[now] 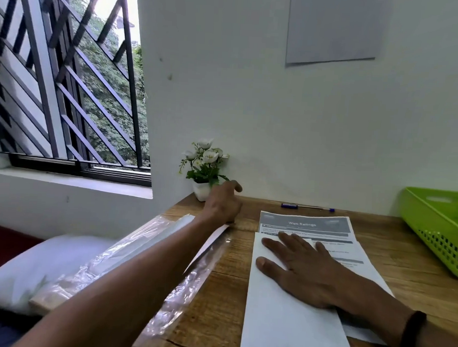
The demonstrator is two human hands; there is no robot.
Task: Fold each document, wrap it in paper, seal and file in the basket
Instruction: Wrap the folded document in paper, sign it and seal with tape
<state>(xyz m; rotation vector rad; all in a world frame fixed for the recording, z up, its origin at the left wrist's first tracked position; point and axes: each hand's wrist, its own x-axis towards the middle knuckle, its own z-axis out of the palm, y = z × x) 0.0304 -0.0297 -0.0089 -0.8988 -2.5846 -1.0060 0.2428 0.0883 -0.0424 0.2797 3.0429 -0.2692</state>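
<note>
White folded document is pressed flat by the open right hand; wrapping paper, long axis running away, lies just left of it, under the loosely curled left hand, whose grip cannot be told.

— How many hands show?
— Two: the left hand and the right hand.
— And sheets on the counter?
— One printed document, with one blank sheet lying over it. One plastic pack of paper sits at the left edge.
— Anything else?
— One pen, one green basket, one potted plant, and one sheet pinned on the wall.
</note>
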